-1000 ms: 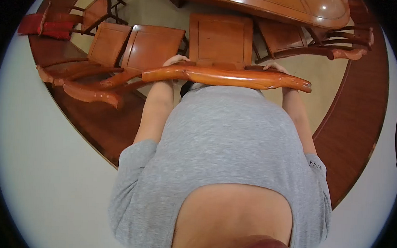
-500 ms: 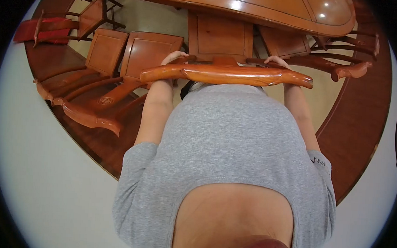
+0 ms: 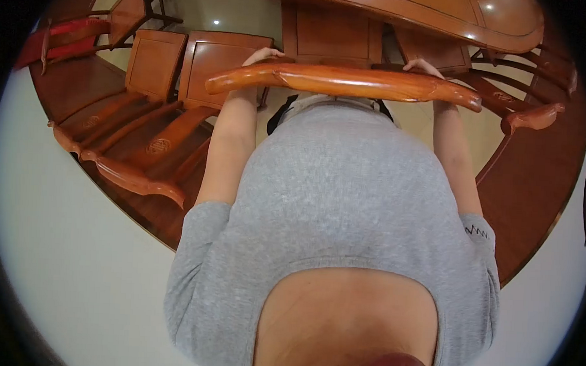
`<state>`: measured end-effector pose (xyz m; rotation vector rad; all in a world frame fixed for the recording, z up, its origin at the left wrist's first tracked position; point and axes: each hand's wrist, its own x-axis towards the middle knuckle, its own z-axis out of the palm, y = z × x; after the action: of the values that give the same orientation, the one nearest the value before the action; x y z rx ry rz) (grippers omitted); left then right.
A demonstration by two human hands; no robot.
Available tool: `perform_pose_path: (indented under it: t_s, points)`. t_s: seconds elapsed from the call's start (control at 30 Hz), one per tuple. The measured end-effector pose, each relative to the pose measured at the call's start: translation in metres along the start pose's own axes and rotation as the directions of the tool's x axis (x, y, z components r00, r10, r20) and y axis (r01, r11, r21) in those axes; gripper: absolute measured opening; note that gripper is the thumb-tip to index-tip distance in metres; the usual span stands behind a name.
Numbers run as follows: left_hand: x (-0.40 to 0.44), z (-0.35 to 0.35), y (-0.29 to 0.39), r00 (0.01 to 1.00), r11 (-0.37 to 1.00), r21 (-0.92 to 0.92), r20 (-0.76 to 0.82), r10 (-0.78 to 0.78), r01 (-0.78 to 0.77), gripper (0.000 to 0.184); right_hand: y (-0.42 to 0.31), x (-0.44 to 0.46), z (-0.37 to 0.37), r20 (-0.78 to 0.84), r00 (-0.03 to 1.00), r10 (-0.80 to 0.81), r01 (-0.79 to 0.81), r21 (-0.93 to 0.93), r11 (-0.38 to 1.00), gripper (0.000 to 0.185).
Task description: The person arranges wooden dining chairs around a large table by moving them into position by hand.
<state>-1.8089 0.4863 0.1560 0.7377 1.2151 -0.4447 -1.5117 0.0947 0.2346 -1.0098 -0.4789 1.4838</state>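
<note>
Across the upper middle of the head view runs the glossy top rail of a wooden chair [image 3: 343,81], with its seat stretching out beyond the rail. My left hand [image 3: 263,56] is closed around the left side of the chair's back, just past the rail. On the opposite side, my right hand [image 3: 424,67] grips the back in the same way. Some fingers of both hands are hidden by the wood. The seat's far edge reaches the rim of a large polished wooden table [image 3: 405,12].
Several matching chairs stand to the left, the nearest with a carved back [image 3: 158,146]. Another chair [image 3: 533,119] is at the right. A red item [image 3: 70,37] lies at the far left. Pale floor tiles [image 3: 238,17] show between the furniture, bordered by dark brown flooring [image 3: 531,193].
The chair's top rail and both my hands sit slightly higher in view, farther from my body. The rail also tilts a little down to the right. Both hands keep their hold.
</note>
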Motion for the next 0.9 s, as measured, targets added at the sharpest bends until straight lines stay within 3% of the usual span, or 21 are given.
perform_pose_path:
  t_s: [0.03,0.07,0.1,0.13,0.17,0.2,0.23,0.27,0.33,0.37,0.43,0.47,0.5,0.53,0.57,0.6,0.63,0.77,0.83,0.87,0.9]
  points:
    - [0.003,-0.005,-0.007,1.000,1.000,0.002,-0.004,-0.012,0.012,0.026,-0.008,0.003,0.009,0.085,0.987,-0.139,0.150,-0.134,0.980,0.044]
    - [0.007,-0.012,-0.015,0.961,0.938,0.211,0.046,0.273,-0.276,0.024,0.001,0.005,-0.008,0.047,0.996,-0.082,0.087,-0.112,0.990,0.045]
    - [0.016,-0.014,-0.027,0.840,0.755,0.377,0.148,0.522,-0.536,0.023,0.011,0.007,-0.030,0.022,1.000,-0.017,0.019,-0.095,0.995,0.046]
    - [-0.009,-0.010,-0.035,0.587,0.507,0.307,0.294,0.754,-0.805,0.018,0.009,0.004,-0.023,0.012,1.000,-0.016,0.017,-0.086,0.996,0.046]
    - [-0.010,-0.009,-0.036,0.595,0.514,0.308,0.301,0.745,-0.801,0.018,0.001,0.003,-0.011,-0.002,0.998,-0.056,0.055,-0.149,0.987,0.049]
    - [-0.014,-0.006,-0.038,0.748,0.753,0.084,0.229,0.623,-0.652,0.014,-0.004,-0.002,0.001,-0.015,0.995,-0.099,0.094,-0.211,0.973,0.051]
    - [-0.015,-0.004,-0.038,0.871,0.893,-0.160,0.201,0.448,-0.422,0.013,-0.001,-0.004,0.001,-0.029,0.995,-0.096,0.088,-0.203,0.975,0.051]
    - [-0.021,0.002,-0.031,0.877,0.900,-0.156,0.207,0.433,-0.408,0.013,0.003,-0.004,-0.003,-0.060,0.996,-0.067,0.055,-0.182,0.982,0.054]
    - [-0.030,0.016,-0.014,0.987,0.988,-0.133,0.130,0.097,-0.080,0.018,0.001,-0.004,-0.005,-0.129,0.992,0.013,-0.029,-0.127,0.991,0.063]
    - [-0.016,0.011,-0.012,0.988,0.990,-0.123,0.131,0.079,-0.063,0.018,-0.002,0.000,-0.002,-0.140,0.990,0.018,-0.034,-0.112,0.993,0.063]
    - [-0.002,0.008,0.003,0.948,0.989,-0.075,0.301,-0.098,0.126,0.021,-0.005,0.003,0.000,-0.134,0.990,-0.048,0.043,-0.039,0.998,0.063]
    - [-0.008,0.012,0.003,0.947,0.988,-0.065,0.300,-0.114,0.139,0.021,-0.008,0.001,-0.002,-0.185,0.982,0.037,-0.054,-0.082,0.995,0.051]
    - [-0.015,0.015,0.001,0.984,0.997,-0.052,0.167,-0.055,0.065,0.020,-0.011,0.001,-0.004,-0.194,0.980,0.041,-0.056,-0.071,0.996,0.051]
    - [-0.036,0.029,0.006,0.999,1.000,-0.026,0.032,0.007,-0.007,0.021,-0.014,0.000,-0.004,-0.263,0.960,0.099,-0.152,-0.191,0.970,0.043]
    - [-0.052,0.041,0.009,1.000,1.000,-0.027,0.028,-0.005,0.006,0.021,-0.018,0.000,-0.006,-0.328,0.932,0.151,-0.256,-0.304,0.918,0.035]
    - [-0.064,0.048,0.012,0.998,0.996,-0.061,-0.008,0.066,-0.067,0.021,-0.018,0.000,-0.004,-0.304,0.947,0.100,-0.211,-0.358,0.910,0.023]
    - [-0.067,0.050,0.010,0.990,0.986,-0.094,-0.049,0.133,-0.137,0.022,-0.019,0.001,-0.003,-0.307,0.944,0.117,-0.225,-0.345,0.911,0.023]
    - [-0.017,0.017,0.004,0.998,0.999,-0.031,0.053,0.015,-0.014,0.021,-0.021,0.005,0.008,-0.318,0.946,0.059,-0.169,-0.330,0.929,0.019]
    - [0.016,-0.007,-0.018,0.979,0.995,-0.048,0.179,0.092,-0.085,0.019,-0.025,0.008,0.005,-0.404,0.906,0.130,-0.298,-0.387,0.873,0.017]
    - [-0.015,0.011,-0.004,0.974,0.981,0.129,0.193,0.121,-0.147,0.020,-0.023,0.010,0.002,-0.436,0.884,0.170,-0.361,-0.406,0.839,0.013]
    - [-0.022,0.021,0.002,0.977,0.984,0.113,0.174,0.120,-0.141,0.020,-0.022,0.011,-0.004,-0.417,0.890,0.184,-0.364,-0.409,0.837,0.013]
